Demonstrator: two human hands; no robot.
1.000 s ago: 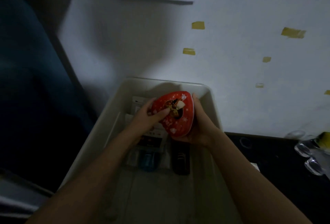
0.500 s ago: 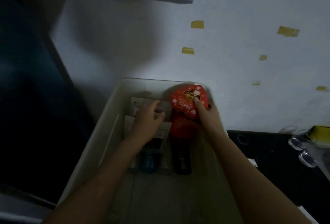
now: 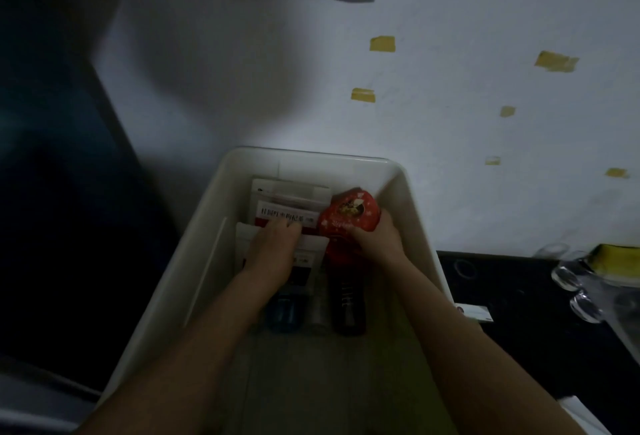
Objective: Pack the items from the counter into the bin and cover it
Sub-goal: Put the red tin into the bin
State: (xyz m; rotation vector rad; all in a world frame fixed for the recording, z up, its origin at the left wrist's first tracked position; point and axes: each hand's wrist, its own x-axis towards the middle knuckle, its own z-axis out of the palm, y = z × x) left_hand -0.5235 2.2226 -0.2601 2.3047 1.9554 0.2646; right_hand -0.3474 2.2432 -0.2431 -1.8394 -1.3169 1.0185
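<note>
Reaching into the off-white rectangular plastic bin [image 3: 412,226], both bare forearms run from the near edge of the view toward its far end. The right hand [image 3: 375,238] is the active grip: its fingers curl round the right side and near edge of a red heart-shaped tin [image 3: 348,214] with a pictured lid and white flecks, holding it tilted with the lid facing up. The tin sits in the bin's far right corner, just ahead of and to the left of the knuckles, near the right wall; whether it rests on something beneath it cannot be told in the dim light.

The left hand [image 3: 273,249] lies palm-down with fingers fairly straight, a flat and relaxed grip, pressing on white paper packets with red and dark printing [image 3: 287,206] that are stacked along the far left part of the bin. Its fingertips touch the lower edge of the packet bearing large dark characters, just left of the tin.

Nearer the person, under and between the wrists, a dark bottle [image 3: 346,303] lies lengthwise on the bin floor, with a blue-tinted container [image 3: 284,311] beside it to the left.

The bin stands against a white wall [image 3: 450,115] dotted with yellow tape scraps [image 3: 382,43]. To its right is a black counter [image 3: 526,299] carrying clear glass pieces [image 3: 585,303] at the far right edge.
</note>
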